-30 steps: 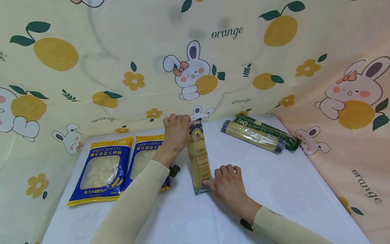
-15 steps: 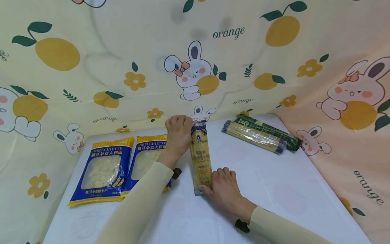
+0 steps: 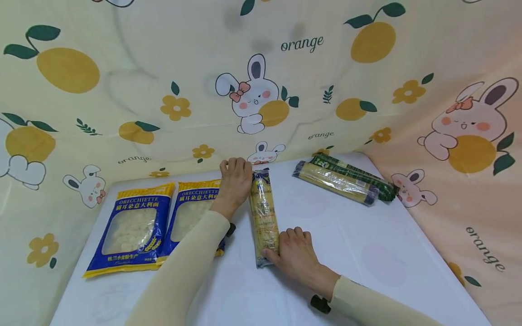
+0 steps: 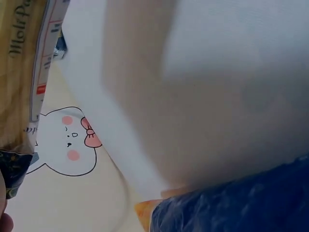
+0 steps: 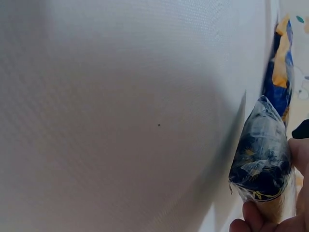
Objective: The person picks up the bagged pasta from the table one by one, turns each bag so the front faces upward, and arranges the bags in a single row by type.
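A long, narrow clear pack of spaghetti [image 3: 264, 210] with dark blue ends lies between my hands, lengthwise away from me. At its far end my left hand [image 3: 235, 183] grips the pack, fingers curled at the edge. My right hand [image 3: 297, 253] holds the near end, its thumb on top. In the left wrist view the printed side of the spaghetti pack [image 4: 21, 72] hangs at the left edge, with only a sliver of hand below. The right wrist view shows the pack's crinkled blue end [image 5: 260, 154] between the thumb and fingers of my right hand [image 5: 297, 203].
Two blue-and-yellow orecchiette bags, a left one [image 3: 132, 226] and a right one [image 3: 189, 222], lie to the left; my left arm partly covers the right one. Another spaghetti pack [image 3: 334, 181] and a green pack [image 3: 359, 174] lie back right. A printed curtain [image 3: 163, 68] stands behind the white table [image 3: 367, 271].
The spaghetti pack has shifted a little toward me, with both hands still holding it. My right thumb has moved left, further over the near end. The other packs stay put.
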A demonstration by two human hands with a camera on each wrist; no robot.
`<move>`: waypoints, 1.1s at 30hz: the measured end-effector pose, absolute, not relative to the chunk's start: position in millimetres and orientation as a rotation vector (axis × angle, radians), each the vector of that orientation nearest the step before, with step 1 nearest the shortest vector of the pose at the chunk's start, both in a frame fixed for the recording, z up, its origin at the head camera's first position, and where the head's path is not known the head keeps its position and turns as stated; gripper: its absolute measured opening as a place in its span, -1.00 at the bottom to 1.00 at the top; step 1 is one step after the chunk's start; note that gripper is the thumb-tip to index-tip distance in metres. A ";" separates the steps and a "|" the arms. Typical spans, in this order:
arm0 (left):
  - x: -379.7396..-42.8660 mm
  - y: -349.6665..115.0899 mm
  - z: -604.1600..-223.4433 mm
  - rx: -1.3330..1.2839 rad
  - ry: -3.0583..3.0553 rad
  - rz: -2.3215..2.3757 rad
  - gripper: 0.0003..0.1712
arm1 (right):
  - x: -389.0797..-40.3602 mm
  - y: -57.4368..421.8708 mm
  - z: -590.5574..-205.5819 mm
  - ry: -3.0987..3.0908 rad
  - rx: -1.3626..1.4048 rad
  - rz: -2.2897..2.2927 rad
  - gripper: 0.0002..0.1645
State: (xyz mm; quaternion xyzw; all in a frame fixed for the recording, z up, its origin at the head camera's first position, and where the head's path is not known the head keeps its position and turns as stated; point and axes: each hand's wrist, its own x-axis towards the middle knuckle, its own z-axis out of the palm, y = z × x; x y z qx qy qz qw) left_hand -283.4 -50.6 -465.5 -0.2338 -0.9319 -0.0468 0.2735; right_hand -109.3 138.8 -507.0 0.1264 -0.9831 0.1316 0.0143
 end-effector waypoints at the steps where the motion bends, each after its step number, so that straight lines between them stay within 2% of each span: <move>1: -284.9 -50.0 -467.2 -0.628 -2.509 -0.115 -0.49 | -109.9 138.9 -507.7 -3.064 0.395 0.407 -0.33; 6: -285.8 -47.1 -475.5 -0.581 -2.567 -0.073 -0.79 | -110.8 140.0 -510.1 -3.092 0.424 0.372 -0.31; 10: -277.2 -43.9 -480.7 -0.583 -2.629 -0.055 -0.84 | -111.9 143.8 -508.0 -3.119 0.463 0.340 -0.34; 16: -246.8 -30.3 -485.7 -0.635 -2.817 0.031 -0.72 | -114.2 145.5 -510.4 -3.052 0.524 0.307 -0.49; 24: -208.8 -14.6 -492.1 -0.808 -2.957 -0.009 -0.68 | -125.1 139.4 -517.9 -2.905 0.616 0.227 -0.48; 29: -200.7 -13.4 -500.1 -0.805 -3.046 -0.086 -0.42 | -134.1 171.0 -520.2 -2.781 0.641 0.100 -0.57; 33: -196.5 -7.7 -506.4 -0.755 -3.157 -0.169 -0.24 | -152.3 202.2 -518.2 -2.693 0.622 -0.015 -0.54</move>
